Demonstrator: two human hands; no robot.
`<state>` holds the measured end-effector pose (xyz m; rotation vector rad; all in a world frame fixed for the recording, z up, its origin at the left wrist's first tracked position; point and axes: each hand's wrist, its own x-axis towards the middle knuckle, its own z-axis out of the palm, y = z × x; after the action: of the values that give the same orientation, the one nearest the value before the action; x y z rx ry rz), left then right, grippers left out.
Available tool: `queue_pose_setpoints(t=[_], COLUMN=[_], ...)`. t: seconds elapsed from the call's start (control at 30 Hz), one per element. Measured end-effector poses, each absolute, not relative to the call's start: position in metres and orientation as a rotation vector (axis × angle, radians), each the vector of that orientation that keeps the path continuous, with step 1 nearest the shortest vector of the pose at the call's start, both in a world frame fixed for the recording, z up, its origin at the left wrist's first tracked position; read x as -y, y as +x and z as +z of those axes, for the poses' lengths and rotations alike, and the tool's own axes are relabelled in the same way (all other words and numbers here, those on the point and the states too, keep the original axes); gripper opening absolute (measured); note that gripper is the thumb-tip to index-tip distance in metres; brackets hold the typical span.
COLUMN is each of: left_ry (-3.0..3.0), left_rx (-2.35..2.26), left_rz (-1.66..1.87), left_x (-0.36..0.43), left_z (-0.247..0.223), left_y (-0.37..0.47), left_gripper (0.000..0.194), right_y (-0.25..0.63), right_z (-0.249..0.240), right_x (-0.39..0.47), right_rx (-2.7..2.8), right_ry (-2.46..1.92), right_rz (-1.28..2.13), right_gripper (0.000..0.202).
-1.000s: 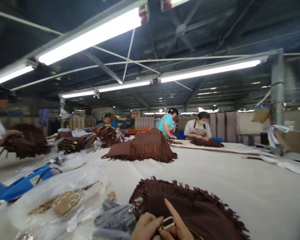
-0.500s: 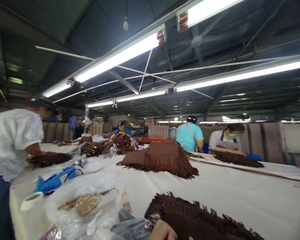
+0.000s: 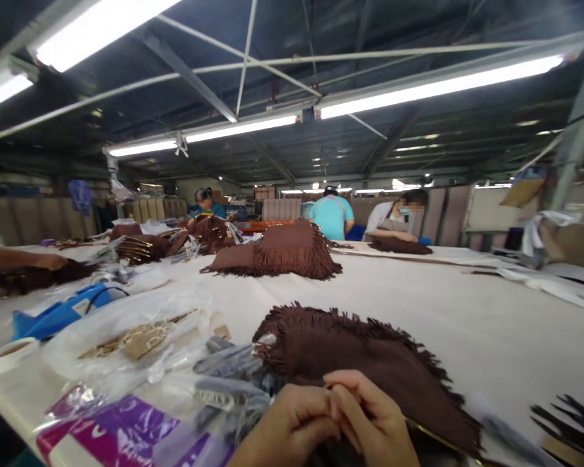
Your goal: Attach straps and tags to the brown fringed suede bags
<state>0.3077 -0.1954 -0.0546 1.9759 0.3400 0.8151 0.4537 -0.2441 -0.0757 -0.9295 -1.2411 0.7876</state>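
Under both hands | fringed brown bag (image 3: pixel 370 363) | left hand (image 3: pixel 287 431), right hand (image 3: pixel 372 421) pinched together on it

Long fluorescent tubes (image 3: pixel 433 84) hung in rows beneath a dark ceiling crossed by thin pale struts (image 3: pixel 246 58). A wide cream counter (image 3: pixel 467 311) ran far back into the hall. Tan panels (image 3: pixel 29 217) lined the far wall, and a grey pillar (image 3: pixel 577 136) stood at the right.

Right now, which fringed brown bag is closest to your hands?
The fringed bag lying right under both hands. The other brown stack sits farther back, mid-table.
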Motion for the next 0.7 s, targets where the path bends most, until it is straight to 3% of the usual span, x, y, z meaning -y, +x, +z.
queue_pose_setpoints(t=[0.17,0.33,0.7], left_ry=[1.993,1.801,1.88], left_rx=[-0.478,-0.591,-0.535], left_rz=[0.915,0.991,0.869], left_x=[0.19,0.18,0.171], left_z=[-0.063,-0.071,-0.081], left_y=[0.311,0.308,0.305], left_gripper=[0.038,0.039,0.04], right_y=[0.456,0.475,0.458], right_z=[-0.069,-0.067,-0.053], right_x=[0.24,0.237,0.239], right_rx=[1.165,0.894,1.017], right_ry=[-0.759,-0.875,-0.915], right_rz=[0.885,0.785,0.96], right_gripper=[0.031,0.051,0.047])
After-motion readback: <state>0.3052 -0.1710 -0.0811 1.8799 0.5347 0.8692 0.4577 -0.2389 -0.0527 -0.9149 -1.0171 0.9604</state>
